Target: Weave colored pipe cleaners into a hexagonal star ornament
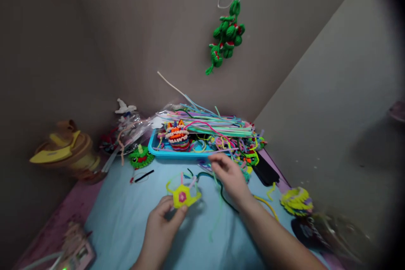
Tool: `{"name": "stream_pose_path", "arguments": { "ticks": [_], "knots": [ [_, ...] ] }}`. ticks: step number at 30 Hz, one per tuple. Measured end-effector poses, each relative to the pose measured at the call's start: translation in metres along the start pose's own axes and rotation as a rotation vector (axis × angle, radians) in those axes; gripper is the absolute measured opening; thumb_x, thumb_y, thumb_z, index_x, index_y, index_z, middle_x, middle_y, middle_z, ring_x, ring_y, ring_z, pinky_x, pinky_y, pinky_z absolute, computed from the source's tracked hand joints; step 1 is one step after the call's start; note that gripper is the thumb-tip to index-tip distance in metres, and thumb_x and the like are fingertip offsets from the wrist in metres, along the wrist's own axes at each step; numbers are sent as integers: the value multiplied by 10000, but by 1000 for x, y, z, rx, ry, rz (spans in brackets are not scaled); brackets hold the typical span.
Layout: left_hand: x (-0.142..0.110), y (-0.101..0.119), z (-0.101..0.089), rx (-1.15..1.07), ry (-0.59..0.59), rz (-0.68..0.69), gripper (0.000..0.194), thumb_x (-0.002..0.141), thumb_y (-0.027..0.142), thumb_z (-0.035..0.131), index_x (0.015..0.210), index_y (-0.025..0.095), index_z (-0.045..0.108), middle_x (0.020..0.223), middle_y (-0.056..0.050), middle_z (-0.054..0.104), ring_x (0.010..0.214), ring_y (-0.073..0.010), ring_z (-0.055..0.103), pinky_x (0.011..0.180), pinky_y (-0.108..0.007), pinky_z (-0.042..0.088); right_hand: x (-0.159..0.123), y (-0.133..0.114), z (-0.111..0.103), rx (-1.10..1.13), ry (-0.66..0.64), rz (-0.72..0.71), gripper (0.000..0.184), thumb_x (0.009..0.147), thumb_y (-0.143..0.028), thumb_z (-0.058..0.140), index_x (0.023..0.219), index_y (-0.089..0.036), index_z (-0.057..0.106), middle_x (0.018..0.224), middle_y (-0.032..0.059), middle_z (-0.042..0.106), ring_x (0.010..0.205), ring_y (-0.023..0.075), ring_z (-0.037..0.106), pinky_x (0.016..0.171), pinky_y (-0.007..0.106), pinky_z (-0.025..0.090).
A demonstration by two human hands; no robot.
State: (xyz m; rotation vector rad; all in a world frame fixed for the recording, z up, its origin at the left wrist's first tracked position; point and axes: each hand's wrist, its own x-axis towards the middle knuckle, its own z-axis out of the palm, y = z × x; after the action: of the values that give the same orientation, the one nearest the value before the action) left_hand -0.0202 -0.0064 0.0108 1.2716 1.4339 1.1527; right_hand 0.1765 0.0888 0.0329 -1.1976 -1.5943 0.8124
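My left hand (166,223) pinches a yellow hexagonal piece (186,200) between thumb and fingers. It has a pink centre, and loose yellow, lilac and pale green ends stick out of its rim. To the right, my right hand (229,177) is raised over the cloth with its fingers drawn together on a light green pipe cleaner (218,183), which dangles toward the cloth and is blurred. A dark green strand (225,197) lies beneath that hand, and a yellow strand (267,204) curves out beside the right forearm.
A blue tray (177,155) at the back holds colourful fuzzy pieces, with a bundle of pastel pipe cleaners (215,122) across it. Nearby are a green fuzzy figure (141,158), black stick (144,176), black phone (265,170) and yellow fuzzy coil (296,201). Green ornaments (228,33) hang above.
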Motion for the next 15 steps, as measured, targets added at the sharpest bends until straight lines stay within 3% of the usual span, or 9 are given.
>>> {"name": "stream_pose_path", "arguments": {
  "ticks": [2,7,11,15],
  "knots": [
    [2,0,-2,-51,14,-94,321,732,461,660,624,160,662,671,-39,614,673,-195,553,648,-284,434,42,2,-2,-361,-40,-99,207,874,-290,506,936,-198,680,946,64,696,869,192,641,741,297,511],
    [5,-1,-6,-47,125,-70,344,694,480,665,603,148,661,679,-39,600,668,-189,535,639,-274,423,125,15,18,-610,-128,-129,245,815,-105,506,952,-160,701,1038,107,710,1020,234,608,952,363,426],
    [6,-2,-10,4,170,-32,312,711,437,654,576,156,645,641,-25,555,653,-184,520,635,-277,422,149,23,35,-753,-183,-133,240,814,-113,512,984,-142,680,1118,158,666,1103,278,546,976,395,385],
    [8,-5,-13,14,187,-30,287,717,402,656,565,160,629,626,-12,521,645,-179,507,632,-275,416,161,17,37,-804,-199,-130,162,829,-192,526,880,-162,677,1046,148,678,1088,282,537,950,378,388]
  ]
}}
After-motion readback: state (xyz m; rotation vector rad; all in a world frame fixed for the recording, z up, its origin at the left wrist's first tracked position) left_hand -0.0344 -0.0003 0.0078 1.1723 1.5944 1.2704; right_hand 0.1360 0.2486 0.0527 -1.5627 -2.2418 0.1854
